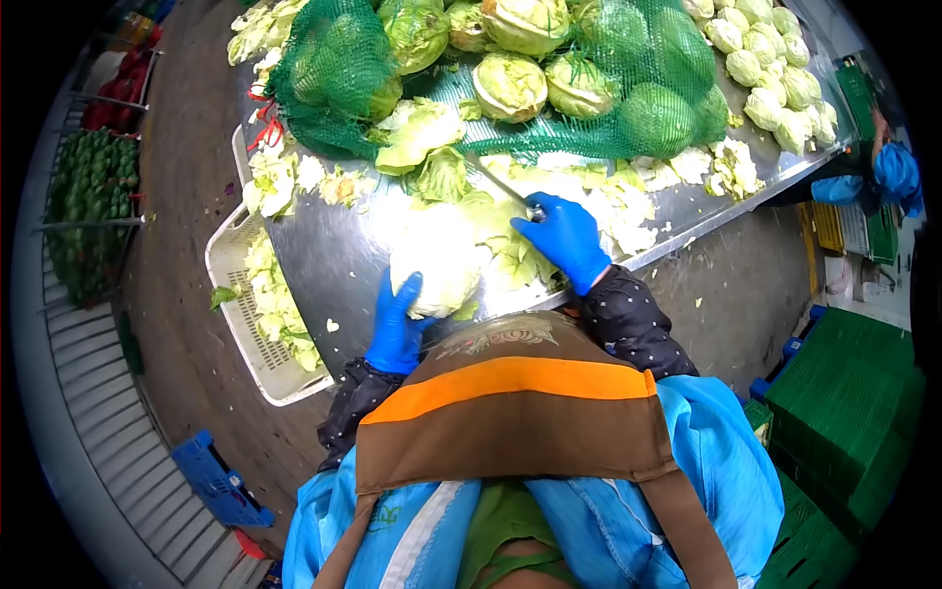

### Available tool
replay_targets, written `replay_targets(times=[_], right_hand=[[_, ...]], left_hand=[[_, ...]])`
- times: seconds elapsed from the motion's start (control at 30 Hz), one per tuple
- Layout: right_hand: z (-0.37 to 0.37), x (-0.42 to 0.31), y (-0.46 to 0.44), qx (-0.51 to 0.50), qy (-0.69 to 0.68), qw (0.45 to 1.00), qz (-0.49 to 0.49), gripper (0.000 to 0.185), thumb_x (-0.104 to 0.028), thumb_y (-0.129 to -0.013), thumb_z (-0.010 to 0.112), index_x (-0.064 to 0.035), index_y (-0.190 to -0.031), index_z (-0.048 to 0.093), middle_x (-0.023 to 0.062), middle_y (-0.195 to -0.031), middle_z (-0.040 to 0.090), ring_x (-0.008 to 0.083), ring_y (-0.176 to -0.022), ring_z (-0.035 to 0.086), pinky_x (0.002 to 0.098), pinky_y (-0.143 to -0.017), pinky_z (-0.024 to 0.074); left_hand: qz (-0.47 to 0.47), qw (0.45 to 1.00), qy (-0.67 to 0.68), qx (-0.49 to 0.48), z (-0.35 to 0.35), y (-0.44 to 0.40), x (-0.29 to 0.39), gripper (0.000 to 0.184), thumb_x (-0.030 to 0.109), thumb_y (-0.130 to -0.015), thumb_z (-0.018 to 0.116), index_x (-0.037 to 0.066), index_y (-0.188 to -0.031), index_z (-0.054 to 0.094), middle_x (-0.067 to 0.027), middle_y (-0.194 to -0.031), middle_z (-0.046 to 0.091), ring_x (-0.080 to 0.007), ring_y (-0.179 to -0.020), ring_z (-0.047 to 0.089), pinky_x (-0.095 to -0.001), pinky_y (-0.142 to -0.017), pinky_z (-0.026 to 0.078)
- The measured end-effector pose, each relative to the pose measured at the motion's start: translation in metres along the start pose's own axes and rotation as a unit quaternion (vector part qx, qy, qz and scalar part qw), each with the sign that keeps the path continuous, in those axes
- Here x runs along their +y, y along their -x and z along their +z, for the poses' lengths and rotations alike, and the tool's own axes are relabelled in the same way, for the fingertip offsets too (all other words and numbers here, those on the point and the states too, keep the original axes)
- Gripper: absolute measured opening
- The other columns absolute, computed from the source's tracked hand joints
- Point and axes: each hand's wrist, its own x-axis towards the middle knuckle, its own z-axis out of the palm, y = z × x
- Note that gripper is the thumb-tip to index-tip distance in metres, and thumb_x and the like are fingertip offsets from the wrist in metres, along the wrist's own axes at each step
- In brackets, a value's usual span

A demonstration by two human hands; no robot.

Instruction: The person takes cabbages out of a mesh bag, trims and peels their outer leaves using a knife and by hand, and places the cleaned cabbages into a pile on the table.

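Note:
A pale, trimmed cabbage [437,257] sits at the near edge of the metal table, washed out by glare. My left hand [395,324], in a blue glove, grips its lower left side; some of the fingers are hidden. My right hand [567,239], also gloved in blue, is closed around the handle of a knife [502,184]. The blade points up and left over loose leaves, apart from the cabbage. Cut outer leaves [422,134] lie in front of both hands. Whole cabbages [510,86] rest beyond them in an open green net bag [339,74].
Below the table's left edge stands a cream crate [257,346] with leaves in it. Several trimmed cabbages [770,64] are piled at the far right. A co-worker's blue sleeve [895,177] shows at the right. Green crates [844,402] are stacked at the lower right, and a blue pallet [221,481] lies lower left.

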Motion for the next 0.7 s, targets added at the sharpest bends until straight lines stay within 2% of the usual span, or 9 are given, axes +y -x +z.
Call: replay_targets(times=[0.03,0.1,0.17,0.2,0.23,0.4,0.5,0.57,0.7], right_hand=[[-0.001,0.006,0.001,0.034,-0.055,0.998,0.002,0.048,-0.037,-0.072,0.074,-0.0095,-0.110,0.064,0.0112,-0.090,0.068,0.0230,-0.080,0.066,0.0334,-0.071,0.0515],[-0.010,0.002,0.002,0.010,-0.190,0.981,-0.035,0.056,-0.030,-0.074,0.076,-0.0055,-0.120,0.059,0.0089,-0.092,0.069,0.0165,-0.084,0.065,0.0300,-0.074,0.0507],[-0.025,-0.015,0.007,-0.172,-0.486,0.857,-0.015,0.061,-0.018,-0.080,0.071,-0.0029,-0.133,0.047,0.0088,-0.118,0.060,0.0153,-0.104,0.058,0.0290,-0.089,0.0457],[-0.021,-0.018,0.009,-0.216,-0.533,0.818,-0.024,0.063,-0.017,-0.080,0.071,-0.0023,-0.135,0.043,0.0100,-0.123,0.057,0.0151,-0.108,0.056,0.0285,-0.090,0.0447],[-0.012,-0.018,0.011,-0.268,-0.558,0.785,-0.011,0.064,-0.017,-0.080,0.070,-0.0018,-0.136,0.042,0.0085,-0.116,0.057,0.0140,-0.101,0.055,0.0274,-0.086,0.0452],[0.017,-0.009,0.018,-0.388,-0.616,0.682,0.067,0.065,-0.018,-0.081,0.070,0.0011,-0.135,0.040,0.0034,-0.089,0.058,0.0106,-0.075,0.054,0.0248,-0.069,0.0473],[-0.003,-0.036,0.025,-0.293,-0.607,0.737,0.057,0.066,-0.016,-0.078,0.074,0.0025,-0.133,0.042,0.0080,-0.096,0.062,0.0132,-0.083,0.059,0.0271,-0.073,0.0502],[-0.004,-0.052,0.030,-0.184,-0.562,0.806,0.012,0.068,-0.015,-0.074,0.077,0.0022,-0.132,0.045,0.0117,-0.105,0.063,0.0150,-0.093,0.060,0.0291,-0.080,0.0504],[0.012,-0.053,0.030,0.003,-0.384,0.916,-0.120,0.065,-0.017,-0.071,0.081,-0.0005,-0.127,0.052,0.0132,-0.112,0.063,0.0162,-0.104,0.059,0.0313,-0.087,0.0492]], left_hand=[[0.011,0.999,-0.039,-0.009,0.001,-0.001,-0.003,0.066,0.010,-0.073,0.076,0.001,-0.126,0.038,-0.0167,-0.124,0.051,-0.0237,-0.111,0.055,-0.0363,-0.090,0.049],[0.020,0.996,-0.071,-0.050,0.000,-0.005,-0.009,0.061,0.023,-0.080,0.067,0.003,-0.129,0.038,-0.0167,-0.126,0.051,-0.0255,-0.112,0.055,-0.0386,-0.090,0.049],[0.014,0.991,-0.059,-0.118,0.005,-0.008,-0.008,0.061,0.043,-0.090,0.052,0.005,-0.134,0.037,-0.0179,-0.129,0.049,-0.0293,-0.113,0.054,-0.0424,-0.091,0.049],[-0.063,0.982,0.077,-0.159,0.013,-0.007,-0.003,0.064,0.049,-0.091,0.045,0.005,-0.136,0.036,-0.0185,-0.130,0.048,-0.0307,-0.113,0.054,-0.0437,-0.091,0.048],[-0.138,0.947,0.211,-0.198,0.022,-0.006,0.001,0.067,0.054,-0.092,0.039,0.005,-0.137,0.034,-0.0191,-0.131,0.048,-0.0321,-0.113,0.054,-0.0449,-0.091,0.048],[-0.239,0.910,0.259,-0.220,0.001,-0.029,-0.010,0.072,0.061,-0.092,0.030,0.006,-0.138,0.034,-0.0210,-0.132,0.047,-0.0354,-0.116,0.051,-0.0484,-0.093,0.047],[-0.146,0.983,0.005,-0.115,0.033,-0.014,0.003,0.074,0.063,-0.090,0.032,0.007,-0.139,0.033,-0.0211,-0.134,0.045,-0.0368,-0.119,0.048,-0.0518,-0.096,0.044],[-0.107,0.990,-0.058,-0.075,0.039,-0.010,0.007,0.076,0.065,-0.089,0.033,0.008,-0.139,0.033,-0.0208,-0.136,0.042,-0.0373,-0.122,0.046,-0.0544,-0.098,0.042],[-0.151,0.973,0.122,-0.128,0.018,-0.022,0.006,0.080,0.069,-0.086,0.035,0.010,-0.141,0.030,-0.0197,-0.140,0.038,-0.0365,-0.125,0.043,-0.0568,-0.101,0.037]])
